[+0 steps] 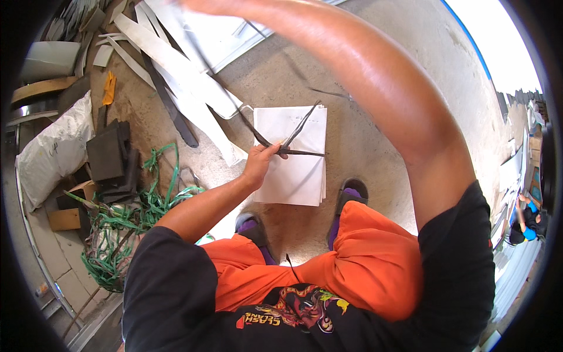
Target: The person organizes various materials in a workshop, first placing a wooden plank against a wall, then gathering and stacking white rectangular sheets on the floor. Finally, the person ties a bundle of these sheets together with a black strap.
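Our left hand [264, 159] pinched black strap [306, 153]; our right hand [202, 4], eleven o'clock, blurred, we couldn't read. Hard tugging risked skewing the stack [287, 185]!

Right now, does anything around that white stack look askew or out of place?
Yes: the white stack has layers jutting out at the right, leaving an uneven edge. To its left, green twine lies tangled, and white strips sprawl haphazardly across the floor.

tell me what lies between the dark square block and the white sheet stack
The head view shows tangled green strands nearest the block, then concrete floor and a white strip's tip; the left hand lies over the stack's edge.
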Demonstrator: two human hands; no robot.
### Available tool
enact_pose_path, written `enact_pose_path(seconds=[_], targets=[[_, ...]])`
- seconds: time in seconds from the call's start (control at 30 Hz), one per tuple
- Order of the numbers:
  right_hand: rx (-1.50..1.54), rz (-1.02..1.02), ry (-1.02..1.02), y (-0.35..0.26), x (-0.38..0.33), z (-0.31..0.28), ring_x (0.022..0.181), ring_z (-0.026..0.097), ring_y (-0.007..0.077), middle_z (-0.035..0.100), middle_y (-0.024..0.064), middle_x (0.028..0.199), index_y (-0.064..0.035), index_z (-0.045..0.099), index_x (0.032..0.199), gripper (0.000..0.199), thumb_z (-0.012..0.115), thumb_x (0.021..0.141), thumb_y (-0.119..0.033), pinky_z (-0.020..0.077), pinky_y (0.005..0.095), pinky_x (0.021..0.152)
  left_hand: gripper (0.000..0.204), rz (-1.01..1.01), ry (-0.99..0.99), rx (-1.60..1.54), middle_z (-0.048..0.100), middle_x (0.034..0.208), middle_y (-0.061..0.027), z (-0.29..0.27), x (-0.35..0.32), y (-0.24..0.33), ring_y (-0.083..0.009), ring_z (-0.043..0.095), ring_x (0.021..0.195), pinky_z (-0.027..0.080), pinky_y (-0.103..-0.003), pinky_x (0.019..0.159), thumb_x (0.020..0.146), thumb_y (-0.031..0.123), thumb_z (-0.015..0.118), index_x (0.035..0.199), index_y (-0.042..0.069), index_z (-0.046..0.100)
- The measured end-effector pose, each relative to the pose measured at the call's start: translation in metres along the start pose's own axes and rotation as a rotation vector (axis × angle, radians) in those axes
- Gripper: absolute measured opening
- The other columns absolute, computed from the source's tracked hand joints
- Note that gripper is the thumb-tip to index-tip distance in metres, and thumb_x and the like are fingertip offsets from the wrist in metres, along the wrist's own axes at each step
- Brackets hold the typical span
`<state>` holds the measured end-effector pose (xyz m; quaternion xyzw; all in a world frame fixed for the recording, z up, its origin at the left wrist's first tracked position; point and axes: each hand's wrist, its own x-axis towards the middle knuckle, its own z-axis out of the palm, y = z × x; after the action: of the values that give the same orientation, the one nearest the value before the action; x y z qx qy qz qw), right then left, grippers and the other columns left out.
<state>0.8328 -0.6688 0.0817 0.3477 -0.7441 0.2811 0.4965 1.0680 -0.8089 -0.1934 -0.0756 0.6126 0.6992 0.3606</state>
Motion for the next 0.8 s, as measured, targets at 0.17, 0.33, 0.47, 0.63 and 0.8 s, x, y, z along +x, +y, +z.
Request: enact_pose_path(seconds=[0.17,0.33,0.47,0.63,0.8], targets=[[-0.191,0.487,-0.934,-0.071,0.076,-0.022,0.132,0.05,0.0309,0.048,0.0236,0.141,-0.0213,0.032,0.158,0.066,0.059,0.098,-0.019,0.0512,0.0494,0.099,0.034,-0.011,0.053,0.018,0.077,0.095,-0.0057,-0.006,-0.008,0.008,-0.0149,0.063,0.1,0.04,-0.033,0.099,0.101,0.029,0.062,0.094,0.001,0.078],[-0.357,0.322,-0.659,-0.045,-0.073,-0.007,0.111,0.056,0.0298,0.058,0.0154,0.121,-0.0105,0.053,0.129,0.043,0.066,0.093,-0.029,0.0503,0.0452,0.087,0.037,-0.063,0.079,0.002,0.077,0.1,-0.0078,0.001,-0.007,0.015,-0.0191,0.062,0.107,0.037,-0.037,0.105,0.1,0.031,0.063,0.085,0.0,0.076],[0.043,0.166,-0.623,-0.097,-0.194,-0.051,0.095,0.061,0.0327,0.063,0.0156,0.1,-0.0054,0.063,0.106,0.041,0.07,0.092,-0.043,0.0509,0.0445,0.085,0.033,-0.041,0.073,0.002,0.076,0.096,-0.0072,-0.007,-0.001,0.009,-0.0173,0.065,0.098,0.045,-0.033,0.093,0.098,0.027,0.063,0.085,-0.001,0.076],[0.248,0.493,-1.207,-0.137,-0.273,-0.082,0.091,0.07,0.0353,0.069,0.017,0.097,-0.003,0.059,0.109,0.033,0.061,0.099,-0.034,0.0538,0.0469,0.076,0.028,-0.055,0.144,-0.075,0.074,0.093,-0.009,-0.004,-0.004,0.004,-0.0155,0.067,0.083,0.051,-0.03,0.074,0.094,0.022,0.065,0.093,-0.004,0.075],[0.238,0.464,-1.319,-0.117,-0.266,-0.082,0.085,0.073,0.0363,0.073,0.0163,0.087,-0.0045,0.06,0.105,0.021,0.061,0.096,-0.024,0.0565,0.0495,0.069,0.032,0.014,0.112,0.107,0.075,0.086,-0.0076,-0.002,-0.004,0.008,-0.0132,0.064,0.081,0.047,-0.029,0.074,0.098,0.021,0.061,0.094,-0.007,0.076]])
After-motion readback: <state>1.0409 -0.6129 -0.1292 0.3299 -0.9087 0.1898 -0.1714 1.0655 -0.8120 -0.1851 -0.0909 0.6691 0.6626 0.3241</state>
